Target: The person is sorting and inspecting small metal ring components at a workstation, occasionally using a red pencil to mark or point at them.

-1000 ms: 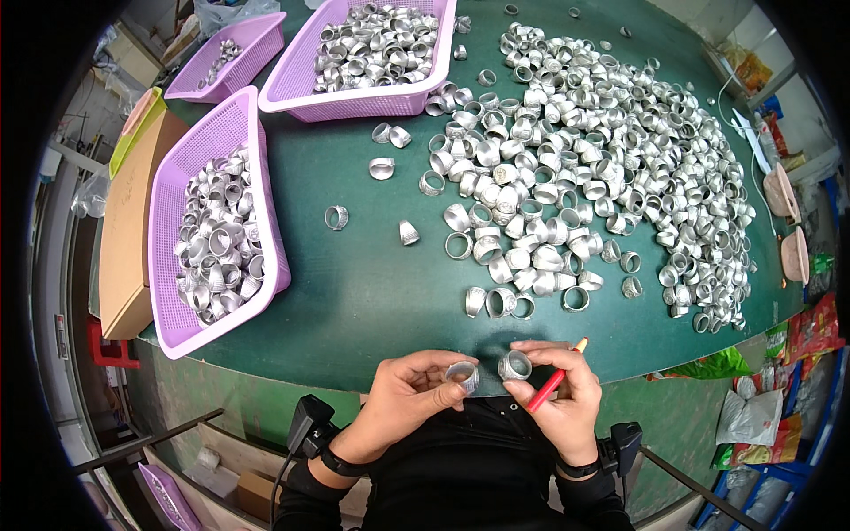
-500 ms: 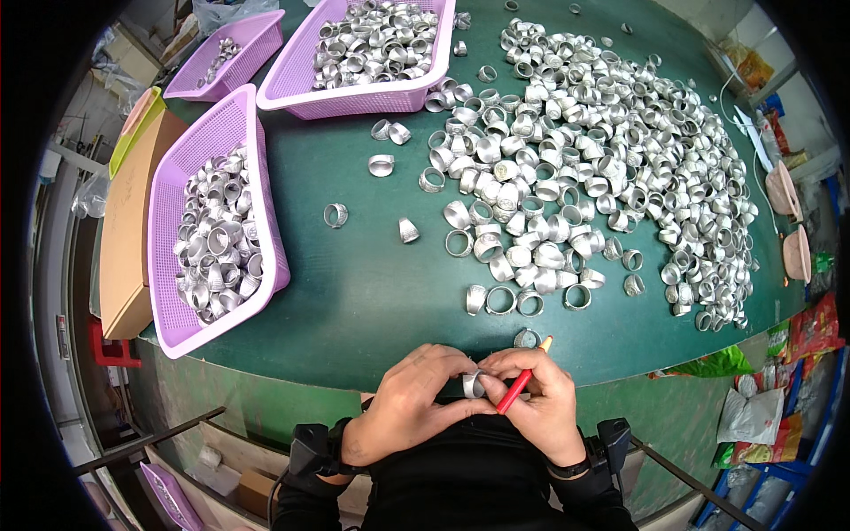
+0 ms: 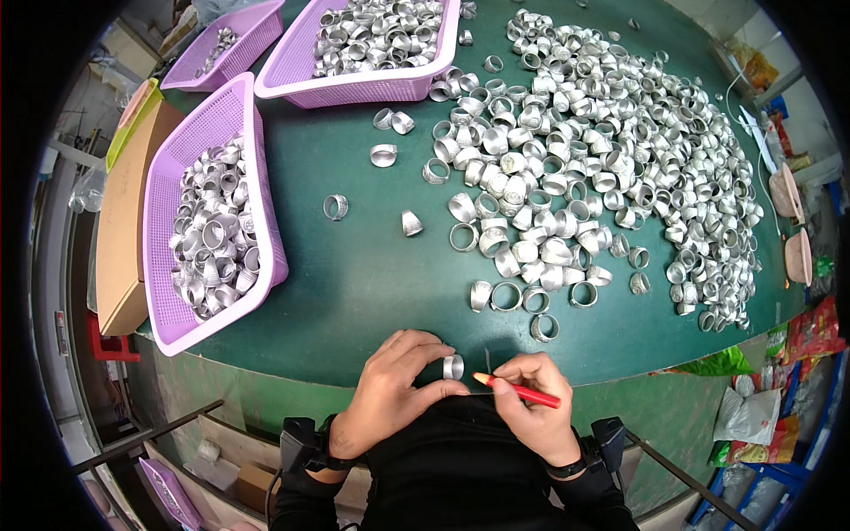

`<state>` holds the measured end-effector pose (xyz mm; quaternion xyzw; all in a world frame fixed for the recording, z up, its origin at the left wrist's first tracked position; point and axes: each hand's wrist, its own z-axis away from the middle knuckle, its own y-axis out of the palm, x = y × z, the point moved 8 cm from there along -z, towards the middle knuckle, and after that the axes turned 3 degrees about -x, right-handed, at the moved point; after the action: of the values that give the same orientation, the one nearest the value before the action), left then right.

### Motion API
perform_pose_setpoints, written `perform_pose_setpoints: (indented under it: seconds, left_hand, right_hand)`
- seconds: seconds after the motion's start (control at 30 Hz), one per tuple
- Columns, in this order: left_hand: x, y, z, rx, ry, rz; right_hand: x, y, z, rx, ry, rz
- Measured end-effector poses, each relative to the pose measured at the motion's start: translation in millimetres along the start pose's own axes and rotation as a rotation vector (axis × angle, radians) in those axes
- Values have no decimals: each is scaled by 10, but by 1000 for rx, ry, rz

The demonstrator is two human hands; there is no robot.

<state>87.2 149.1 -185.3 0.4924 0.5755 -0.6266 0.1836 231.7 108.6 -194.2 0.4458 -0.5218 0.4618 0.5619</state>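
Observation:
Near the table's front edge, my left hand pinches a silver ring between thumb and fingers. My right hand grips a red pencil with a pale yellowish tip. That tip points left at the ring, with a small gap between them. Just beyond my right hand, a single loose ring stands on the green table. Farther off lies a wide heap of silver rings, and a few loose ones such as a ring lie left of it.
A purple basket of rings stands at the left, another purple basket at the back, and a smaller purple basket beyond. A cardboard box sits left of the near basket. Bags lie off the table's right side.
My hands have moved apart, the left shifting left with the ring. The pencil has swung round, so its pale tip now points left at the ring instead of away from me.

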Motion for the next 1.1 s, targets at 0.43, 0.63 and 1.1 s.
perform_pose_setpoints:
  seconds: [0.43, 0.63, 1.1]
  left_hand:
    - [-2, 3, -4, 11, 28, 5]
    - [-87, -58, 25, 6, 57, -6]
    - [-167, -1841, 35, -820, -11, -856]
  right_hand:
    - [33, 193, -64, 94, -205, 293]
    - [-57, 3, -51, 26, 41, -114]
    - [266, -499, -67, -215, -397, 515]
